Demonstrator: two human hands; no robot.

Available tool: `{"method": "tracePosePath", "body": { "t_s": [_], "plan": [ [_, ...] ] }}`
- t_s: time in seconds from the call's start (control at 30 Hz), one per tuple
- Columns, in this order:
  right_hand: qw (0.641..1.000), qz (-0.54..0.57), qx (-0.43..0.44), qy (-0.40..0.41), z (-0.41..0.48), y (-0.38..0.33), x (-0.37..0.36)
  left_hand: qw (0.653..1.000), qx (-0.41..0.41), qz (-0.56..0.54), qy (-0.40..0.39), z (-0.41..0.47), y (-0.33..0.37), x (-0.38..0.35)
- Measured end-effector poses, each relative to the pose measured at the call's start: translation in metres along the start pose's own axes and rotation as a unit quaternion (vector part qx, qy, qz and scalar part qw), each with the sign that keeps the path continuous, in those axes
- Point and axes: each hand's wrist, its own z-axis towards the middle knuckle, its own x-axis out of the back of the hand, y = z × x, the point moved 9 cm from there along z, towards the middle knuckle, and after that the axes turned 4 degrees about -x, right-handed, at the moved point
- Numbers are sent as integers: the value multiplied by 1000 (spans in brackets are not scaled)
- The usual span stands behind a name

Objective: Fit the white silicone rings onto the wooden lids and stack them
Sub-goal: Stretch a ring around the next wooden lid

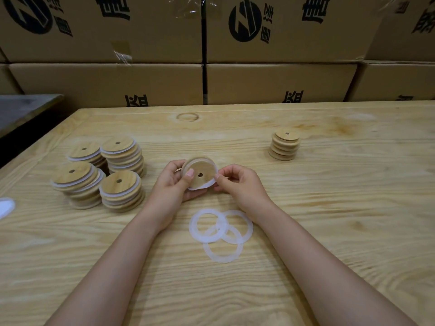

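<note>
Lid point(204, 167) in 2 hands point(173, 184) point(240, 184), 3 loose rings point(191, 226) point(250, 228) point(222, 260)

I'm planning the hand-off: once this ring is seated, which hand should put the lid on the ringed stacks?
Left, probably. The left hand grips the lid, and the ringed stacks stand on its side; the right hand only pinches the ring at the lid's edge.

head camera looks down, forward, near.
</note>
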Motion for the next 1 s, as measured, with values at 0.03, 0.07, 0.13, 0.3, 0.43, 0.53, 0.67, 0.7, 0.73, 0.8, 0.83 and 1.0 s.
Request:
{"method": "tracePosePath", "body": {
  "t_s": [0.03, 0.07, 0.13, 0.3, 0.43, 0.53, 0.67, 0.7, 0.73, 0.8, 0.83, 1.0],
  "plan": [
    [1000, 0, -1, 1, 0, 0, 0, 1000, 0, 1, 1, 0, 0, 0],
    [1000, 0, -2, 3, 0, 0, 1, 1000, 2, 4, 1, 0, 0, -1],
    [1000, -1, -4, 7, 0, 0, 1, 1000, 6, 9, 4, 0, -2, 0],
    [1000, 18, -5, 2, -1, 1, -1, 1000, 11, -14, 14, 0, -1, 1],
    [1000, 21, 3, -5, -2, -1, -1, 999, 21, -32, 19, -1, -1, 3],
    [1000, 15, 12, -16, -2, -4, -1, 999, 24, -38, 15, -1, -1, 4],
    [999, 29, 19, -5, -3, -6, 2, 1000, 6, -26, -2, 0, 1, 2],
    [999, 34, 16, 0, -2, -5, 3, 1000, 4, -25, -4, 0, 2, 1],
    [999, 36, 11, 3, -2, -4, 4, 1000, 2, -29, -3, 0, 1, 1],
    [999, 33, -1, 4, -1, -2, 3, 999, -1, -42, 9, 1, 2, 4],
    [1000, 28, -5, 4, 0, 0, 2, 999, -2, -44, 13, 1, 2, 5],
    [1000, -2, 4, 12, -1, 0, 1, 1000, -13, -8, -17, 0, 2, 0]
  ]
}}
